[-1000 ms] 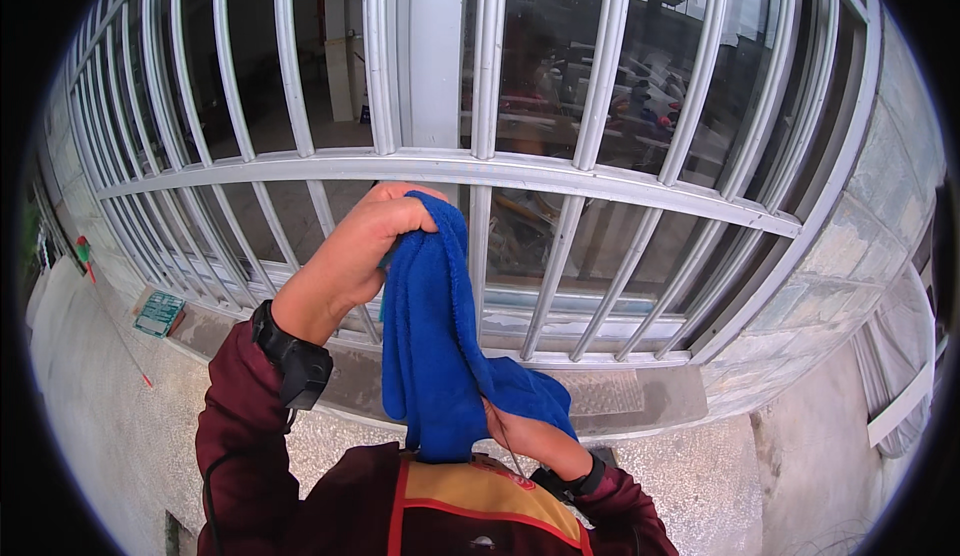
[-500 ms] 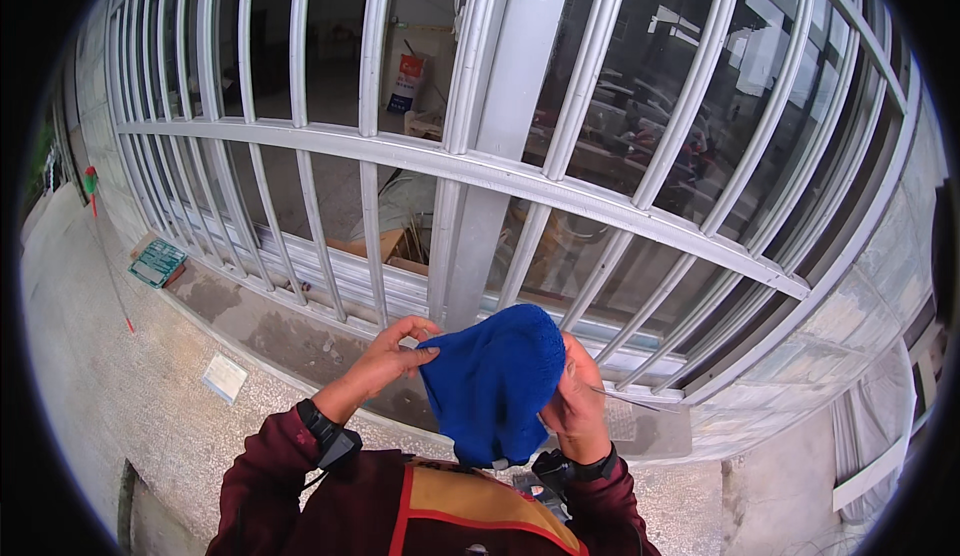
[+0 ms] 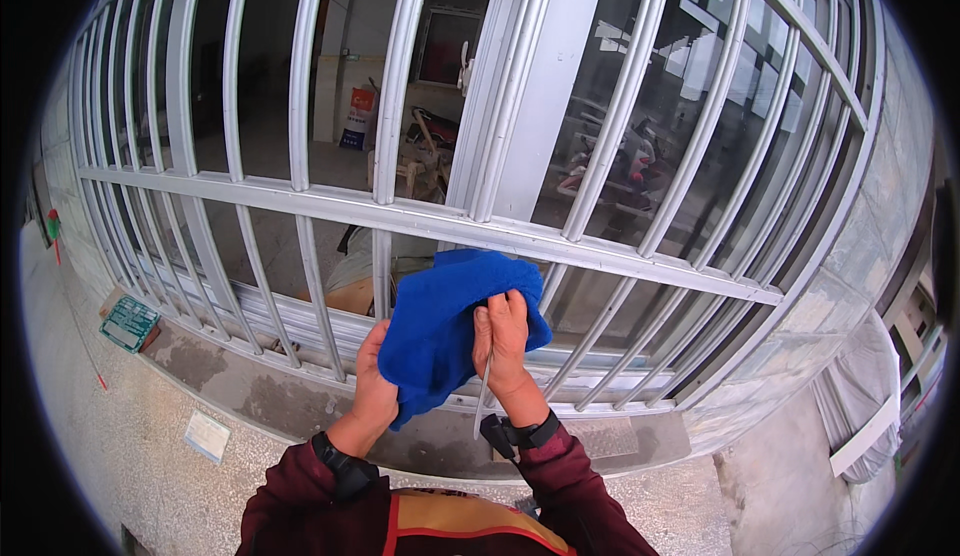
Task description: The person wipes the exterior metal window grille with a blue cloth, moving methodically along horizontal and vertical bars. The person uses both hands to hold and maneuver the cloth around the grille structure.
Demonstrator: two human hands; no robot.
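A blue cloth with a fuzzy, towel-like surface is held up in front of the window bars. My left hand grips its lower left side; most of those fingers are hidden behind the fabric. On the right side, the bent fingers of my right hand press into the cloth. A thin pale strip or wire hangs down from the right palm beside the wrist; its upper end is hidden. Dark straps with small black devices circle both wrists.
Close ahead stands a silver metal window grille with a grey ledge below it. A green box lies at the ledge's left end, and a white card on the paving. Grey sheeting hangs at the right.
The cloth has risen toward the grille's crossbar and shifted left. My right hand has come round onto its front, and my left hand has turned more upright. The view has shifted too.
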